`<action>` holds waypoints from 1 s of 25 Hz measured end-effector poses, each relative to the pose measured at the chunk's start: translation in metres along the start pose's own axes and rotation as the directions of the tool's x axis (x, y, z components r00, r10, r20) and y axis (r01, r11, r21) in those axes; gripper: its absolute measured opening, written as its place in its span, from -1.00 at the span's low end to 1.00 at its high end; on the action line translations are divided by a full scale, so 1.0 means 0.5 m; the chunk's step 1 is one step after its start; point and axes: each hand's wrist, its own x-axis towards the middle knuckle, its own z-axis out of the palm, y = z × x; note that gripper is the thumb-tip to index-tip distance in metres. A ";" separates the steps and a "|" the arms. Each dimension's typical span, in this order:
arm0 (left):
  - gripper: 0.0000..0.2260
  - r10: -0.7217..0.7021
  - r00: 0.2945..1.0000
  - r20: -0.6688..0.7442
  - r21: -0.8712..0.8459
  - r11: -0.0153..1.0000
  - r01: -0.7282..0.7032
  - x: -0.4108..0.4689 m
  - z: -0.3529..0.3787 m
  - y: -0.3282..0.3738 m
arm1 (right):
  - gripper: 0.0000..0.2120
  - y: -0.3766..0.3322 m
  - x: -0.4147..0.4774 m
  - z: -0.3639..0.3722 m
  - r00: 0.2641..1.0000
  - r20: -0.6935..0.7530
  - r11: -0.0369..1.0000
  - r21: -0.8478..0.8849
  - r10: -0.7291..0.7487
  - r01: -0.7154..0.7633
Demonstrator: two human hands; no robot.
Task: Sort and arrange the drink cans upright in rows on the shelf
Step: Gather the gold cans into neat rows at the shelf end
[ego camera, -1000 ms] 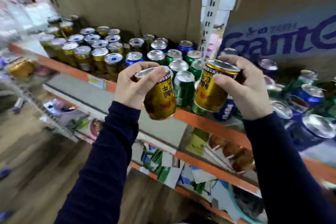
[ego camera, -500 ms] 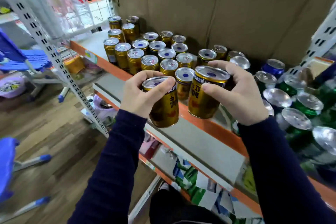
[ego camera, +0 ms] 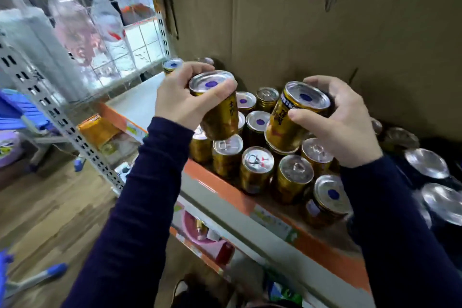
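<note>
My left hand grips a gold drink can by its upper part, held slightly tilted above the left end of the gold rows. My right hand grips a second gold can, tilted, its base just over the standing cans. Several gold cans stand upright in rows on the orange-edged shelf. One more gold can stands farther back on the left, partly hidden by my left hand.
Brown cardboard backs the shelf. Silver-topped dark cans crowd the right side. The shelf surface left of the gold rows is bare. A perforated metal upright and blue plastic stools stand at the left over a wooden floor.
Both hands have carried their cans leftward and over the gold rows; the view swung left and closer, away from the green and blue cans.
</note>
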 end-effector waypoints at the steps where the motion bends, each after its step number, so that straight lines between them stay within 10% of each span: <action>1: -0.53 0.031 0.999 0.014 -0.005 0.999 -0.031 0.040 -0.008 -0.018 | -0.44 0.000 0.019 0.023 1.000 -0.027 1.000 0.009 0.010 -0.010; 9: -0.42 0.198 0.912 0.359 0.135 0.956 -0.260 0.245 -0.021 -0.176 | -0.46 -0.021 0.148 0.188 0.957 -0.270 0.988 -0.075 0.107 -0.132; 19: -0.42 0.170 0.530 0.831 0.152 0.847 -0.510 0.240 -0.022 -0.280 | -0.46 -0.017 0.237 0.304 0.939 -0.270 0.938 -0.216 0.211 -0.273; 25: -0.68 0.324 0.741 0.588 0.134 0.864 -0.485 0.279 -0.063 -0.299 | -0.45 -0.021 0.274 0.350 0.972 -0.174 0.887 -0.407 0.158 -0.217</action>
